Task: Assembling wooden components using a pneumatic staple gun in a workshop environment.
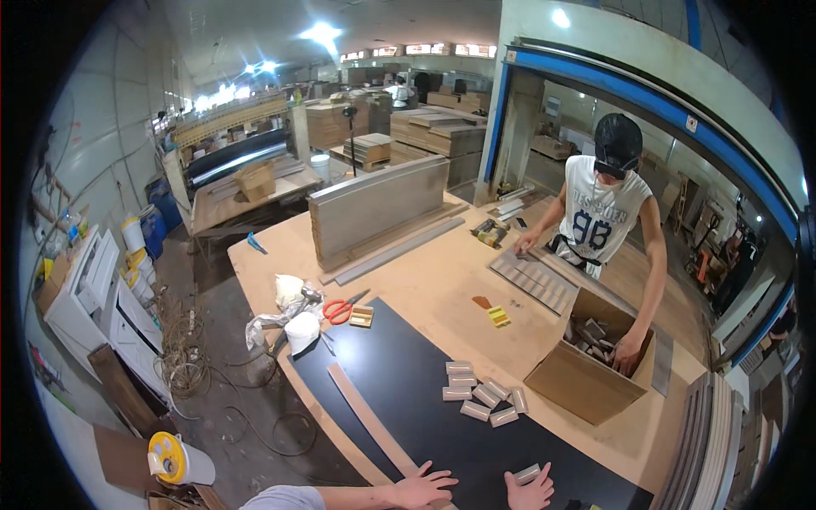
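Observation:
My left hand (pixel 425 488) lies with its fingers spread over the near end of a long narrow wooden strip (pixel 364 415). That strip rests along the left side of a black panel (pixel 408 348) on the table. Close by, to the right, my right hand (pixel 530 495) has a small light-grey wooden block (pixel 527 474) between thumb and fingers, just over the black panel. Several similar blocks (pixel 474 410) lie loosely grouped on the panel beyond my hands.
Across the table a co-worker (pixel 605 204) reaches into a cardboard box (pixel 586 382) of blocks. Red-handled scissors (pixel 338 311) and a white bag (pixel 303 333) lie at the panel's far left. A stack of boards (pixel 378 208) stands behind; a yellow-lidded bucket (pixel 183 459) is on the floor.

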